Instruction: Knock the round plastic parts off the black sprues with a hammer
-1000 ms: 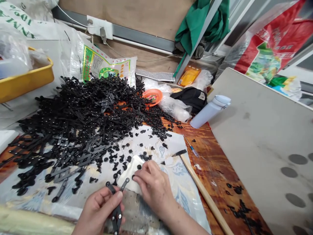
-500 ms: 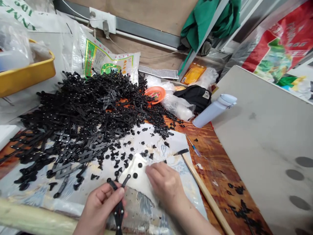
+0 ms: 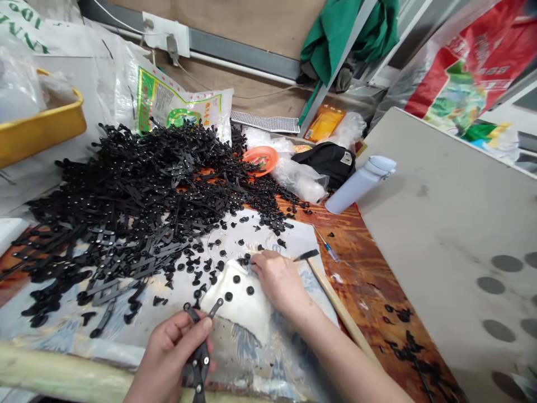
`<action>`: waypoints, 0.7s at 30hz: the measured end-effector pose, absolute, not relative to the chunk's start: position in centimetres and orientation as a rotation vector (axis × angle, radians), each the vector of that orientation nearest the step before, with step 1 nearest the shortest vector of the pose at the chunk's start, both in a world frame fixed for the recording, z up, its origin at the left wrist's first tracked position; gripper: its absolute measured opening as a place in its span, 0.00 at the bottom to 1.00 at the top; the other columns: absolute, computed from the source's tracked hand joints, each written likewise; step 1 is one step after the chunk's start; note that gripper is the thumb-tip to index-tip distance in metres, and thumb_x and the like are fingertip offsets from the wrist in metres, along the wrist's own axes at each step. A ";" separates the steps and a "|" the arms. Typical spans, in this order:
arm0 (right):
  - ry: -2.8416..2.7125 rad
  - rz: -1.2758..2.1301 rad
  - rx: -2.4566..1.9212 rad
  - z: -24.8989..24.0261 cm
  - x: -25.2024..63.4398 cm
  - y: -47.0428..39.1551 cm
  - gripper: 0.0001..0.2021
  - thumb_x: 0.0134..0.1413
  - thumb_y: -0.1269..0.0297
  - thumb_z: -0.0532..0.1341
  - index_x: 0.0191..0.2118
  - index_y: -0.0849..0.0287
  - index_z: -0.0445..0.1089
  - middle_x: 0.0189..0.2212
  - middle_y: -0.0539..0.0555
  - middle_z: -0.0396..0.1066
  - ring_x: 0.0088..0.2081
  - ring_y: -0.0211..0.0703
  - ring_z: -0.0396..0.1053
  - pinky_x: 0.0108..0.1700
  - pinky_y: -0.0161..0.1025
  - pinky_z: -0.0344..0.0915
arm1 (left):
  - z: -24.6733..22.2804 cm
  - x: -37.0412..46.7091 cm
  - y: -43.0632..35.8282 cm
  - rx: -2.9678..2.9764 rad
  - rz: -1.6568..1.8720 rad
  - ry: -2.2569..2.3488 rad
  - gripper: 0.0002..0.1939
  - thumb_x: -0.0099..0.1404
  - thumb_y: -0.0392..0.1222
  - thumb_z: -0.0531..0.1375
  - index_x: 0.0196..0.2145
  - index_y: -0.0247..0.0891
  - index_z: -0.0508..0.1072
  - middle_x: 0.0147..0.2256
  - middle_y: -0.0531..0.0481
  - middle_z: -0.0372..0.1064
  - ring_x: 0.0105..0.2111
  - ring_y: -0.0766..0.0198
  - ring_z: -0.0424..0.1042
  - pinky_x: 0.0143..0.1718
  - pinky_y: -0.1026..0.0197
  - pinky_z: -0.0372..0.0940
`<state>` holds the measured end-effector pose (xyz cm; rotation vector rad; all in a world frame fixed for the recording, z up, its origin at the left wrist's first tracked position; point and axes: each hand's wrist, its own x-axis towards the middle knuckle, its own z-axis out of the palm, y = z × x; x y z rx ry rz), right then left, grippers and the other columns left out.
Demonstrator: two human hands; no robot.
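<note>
My left hand (image 3: 178, 350) is closed around a black jointed linkage (image 3: 201, 361), its two upper arms spread in a V with round holes at the ends. In front of it lies a folded white cloth (image 3: 239, 313) carrying three round black plugs (image 3: 236, 279). My right hand (image 3: 279, 280) reaches over the cloth's far right corner, fingers pinched together beside small loose black parts (image 3: 246, 258). Whatever sits between those fingertips is too small to make out. A hammer (image 3: 329, 288) with a wooden handle lies right of this hand, partly behind the forearm.
A large heap of black linkages (image 3: 138, 179) covers the left and back of the table. An orange dish (image 3: 264, 159), a pale blue bottle (image 3: 358, 184) and a screwdriver (image 3: 331, 252) are beyond my right hand. More black parts (image 3: 406, 350) lie at the right.
My right hand has moved away from the cloth's middle, forward to the loose parts. A third plug now shows on the cloth where the hand was. My left hand keeps its hold on the linkage.
</note>
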<state>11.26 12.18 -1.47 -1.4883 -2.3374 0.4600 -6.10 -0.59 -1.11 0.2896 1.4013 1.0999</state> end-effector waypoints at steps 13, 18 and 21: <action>-2.208 0.699 -1.619 -1.1 10.3 5.0 0.09 0.55 0.66 0.59 0.25 0.57 0.68 0.22 0.49 0.70 0.24 0.38 0.66 0.27 0.34 0.55 | -0.5 -4.3 -0.6 0.258 1.043 1.398 0.18 0.45 0.51 0.70 0.28 0.36 0.72 0.14 0.57 0.66 0.12 0.69 0.64 0.13 0.70 0.55; -2.084 0.606 -1.739 -1.0 13.1 6.0 0.13 0.59 0.58 0.56 0.26 0.56 0.69 0.22 0.50 0.70 0.24 0.39 0.66 0.28 0.35 0.57 | -0.5 -4.1 -0.5 0.281 1.009 1.382 0.18 0.46 0.52 0.70 0.28 0.37 0.71 0.15 0.58 0.66 0.12 0.69 0.65 0.13 0.70 0.54; -1.945 0.360 -1.940 -1.0 17.5 7.7 0.12 0.61 0.57 0.53 0.36 0.57 0.70 0.33 0.56 0.71 0.34 0.47 0.68 0.35 0.39 0.60 | -0.4 -3.9 -0.4 0.248 0.989 1.395 0.19 0.46 0.52 0.70 0.28 0.36 0.71 0.14 0.58 0.66 0.11 0.70 0.65 0.12 0.71 0.53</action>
